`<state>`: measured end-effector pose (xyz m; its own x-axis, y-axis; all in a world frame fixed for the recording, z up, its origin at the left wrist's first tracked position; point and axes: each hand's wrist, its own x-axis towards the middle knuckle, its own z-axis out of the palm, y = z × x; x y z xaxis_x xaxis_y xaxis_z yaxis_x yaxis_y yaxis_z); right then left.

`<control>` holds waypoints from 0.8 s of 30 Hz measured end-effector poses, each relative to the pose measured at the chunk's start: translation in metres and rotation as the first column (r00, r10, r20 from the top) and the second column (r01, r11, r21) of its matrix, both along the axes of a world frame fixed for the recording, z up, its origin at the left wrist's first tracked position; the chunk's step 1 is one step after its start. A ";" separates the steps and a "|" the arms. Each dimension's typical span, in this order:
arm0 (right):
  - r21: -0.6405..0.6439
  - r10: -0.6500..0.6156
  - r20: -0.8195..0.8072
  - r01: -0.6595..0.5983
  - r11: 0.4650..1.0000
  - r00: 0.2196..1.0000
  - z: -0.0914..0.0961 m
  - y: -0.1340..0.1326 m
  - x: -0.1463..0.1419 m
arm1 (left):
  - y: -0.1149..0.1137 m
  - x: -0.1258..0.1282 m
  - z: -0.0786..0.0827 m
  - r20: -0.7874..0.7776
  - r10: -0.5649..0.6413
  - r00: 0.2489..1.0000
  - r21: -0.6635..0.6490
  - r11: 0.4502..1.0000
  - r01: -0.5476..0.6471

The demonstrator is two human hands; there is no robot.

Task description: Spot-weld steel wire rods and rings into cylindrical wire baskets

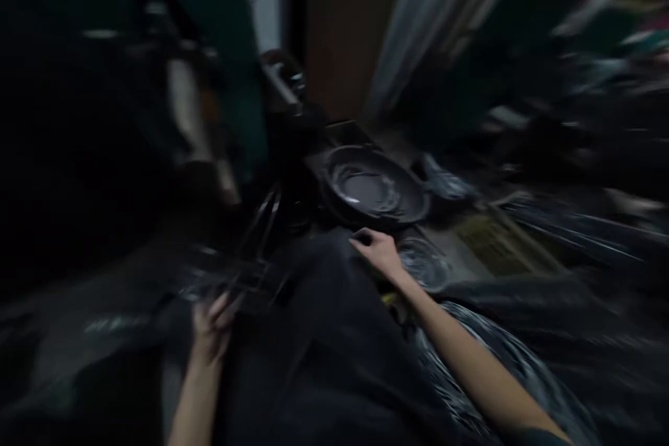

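Note:
Low at the left is my left hand (212,324), its fingers curled at the near end of a dark, shiny thing (230,279) too blurred to name. My right hand (381,251) is by the far end of the dark cloth (324,320) over my lap. Its thumb and fingers are bent together in a pinch; what lies between them cannot be made out. Just beyond this hand is a wide, round dark basin (373,185) with streaks on its inside. A smaller round dish-like thing (423,261) lies right of my right wrist.
A dark green panel or cabinet (224,28) stands at the left. A yellowish crate-like thing (486,240) sits right of the basin. Crumpled shiny plastic (486,341) lies under my right forearm. The picture is dark and smeared by motion.

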<state>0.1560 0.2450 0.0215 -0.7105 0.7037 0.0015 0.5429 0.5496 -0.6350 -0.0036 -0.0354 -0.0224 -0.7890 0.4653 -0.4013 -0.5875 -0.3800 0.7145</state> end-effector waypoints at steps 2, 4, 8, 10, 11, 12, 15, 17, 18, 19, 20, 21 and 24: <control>-0.077 0.130 -0.117 -0.140 0.987 0.985 0.009 -0.024 -0.044 | -0.036 0.002 0.004 -0.062 0.128 0.990 -0.054 0.990 -0.132; -0.125 0.222 -0.150 -0.241 0.963 0.963 0.021 -0.047 -0.081 | -0.050 0.003 0.006 -0.109 0.162 0.981 -0.065 0.983 -0.170; -0.334 0.230 -0.235 -0.301 0.893 0.944 0.043 -0.077 -0.128 | -0.052 -0.001 0.003 -0.137 0.163 0.977 -0.070 0.982 -0.174; -0.525 0.157 -0.304 -0.303 0.796 0.939 0.048 -0.083 -0.140 | -0.055 -0.003 0.001 -0.123 0.160 0.979 -0.057 0.984 -0.168; -0.613 0.108 -0.336 -0.304 0.730 0.936 0.049 -0.085 -0.144 | -0.058 -0.004 0.000 -0.112 0.154 0.982 -0.048 0.986 -0.160; -0.689 0.053 -0.358 -0.302 0.659 0.932 0.048 -0.088 -0.146 | -0.060 -0.004 -0.001 -0.098 0.148 0.984 -0.040 0.988 -0.152; -0.843 -0.113 -0.363 -0.275 0.461 0.925 0.047 -0.098 -0.152 | -0.067 -0.006 -0.001 -0.054 0.148 0.988 -0.030 0.988 -0.150; -0.891 -0.197 -0.352 -0.264 0.369 0.915 0.047 -0.105 -0.155 | -0.069 -0.007 -0.001 -0.023 0.151 0.988 -0.021 0.988 -0.151; -0.903 -0.224 -0.350 -0.264 0.340 0.910 0.048 -0.108 -0.157 | -0.070 -0.008 -0.001 -0.009 0.150 0.989 -0.014 0.989 -0.150; -0.908 -0.239 -0.350 -0.265 0.324 0.906 0.049 -0.111 -0.158 | -0.072 -0.009 -0.001 0.005 0.149 0.989 -0.008 0.989 -0.149; -0.911 -0.244 -0.348 -0.265 0.316 0.905 0.050 -0.113 -0.160 | -0.073 -0.010 -0.001 0.017 0.148 0.989 -0.003 0.989 -0.148; -0.913 -0.243 -0.344 -0.263 0.312 0.907 0.052 -0.115 -0.161 | -0.075 -0.011 0.000 0.025 0.146 0.989 0.002 0.989 -0.146; -0.922 -0.234 -0.318 -0.242 0.303 0.919 0.054 -0.118 -0.165 | -0.080 -0.013 0.000 0.027 0.143 0.989 0.009 0.990 -0.143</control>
